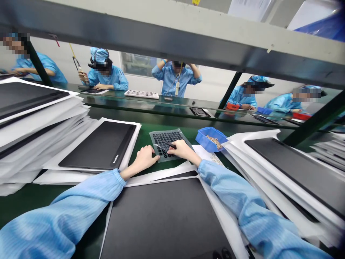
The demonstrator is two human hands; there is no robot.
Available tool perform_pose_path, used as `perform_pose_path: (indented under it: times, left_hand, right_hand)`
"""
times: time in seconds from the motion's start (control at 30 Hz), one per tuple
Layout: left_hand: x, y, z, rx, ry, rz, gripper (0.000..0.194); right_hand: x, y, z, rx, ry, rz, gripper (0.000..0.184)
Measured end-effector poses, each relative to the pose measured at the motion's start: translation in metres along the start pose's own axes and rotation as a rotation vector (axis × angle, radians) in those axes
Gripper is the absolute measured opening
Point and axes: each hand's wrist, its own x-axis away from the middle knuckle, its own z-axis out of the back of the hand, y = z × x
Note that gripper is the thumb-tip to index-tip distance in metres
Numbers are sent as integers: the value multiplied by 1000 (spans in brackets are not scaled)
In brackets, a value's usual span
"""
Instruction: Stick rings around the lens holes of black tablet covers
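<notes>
While the right hand (183,150) pinches a slim black pointed tool (169,144), its tip angled left across a grey sheet of round black pads (165,138), the half-curled, empty left hand (145,159) rests its fingertips on the sheet's lower-left edge.

A flat plastic sheet of round rubber pads (165,144) lies at frame centre under the left hand (145,158) and the right hand (183,150), which holds slender tweezers (169,144) over it. A rectangular tablet on a paper backing (97,145) lies left of the sheet, and a small ribbed plastic bin (211,139) right of it. Stacked tablets (40,118) fill the left edge.
</notes>
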Motion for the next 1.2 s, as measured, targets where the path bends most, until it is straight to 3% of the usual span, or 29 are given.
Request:
perform_pose_path:
  times: [0.2, 0.5, 0.7, 1.2]
  left_hand:
    - [-2, 2, 6, 306, 17, 86, 31]
    - [-2, 16, 6, 671, -256, 108, 26]
    - [-2, 17, 2, 758, -330, 173, 27]
    - [-7, 20, -4, 730, -367, 134, 25]
  right_hand:
    - [0, 9, 9, -73, 37, 32, 19]
    - [8, 2, 15, -237, 59, 73, 14]
    - [14, -14, 9, -321, -19, 111, 16]
    - [16, -12, 5, -336, 12, 27, 17]
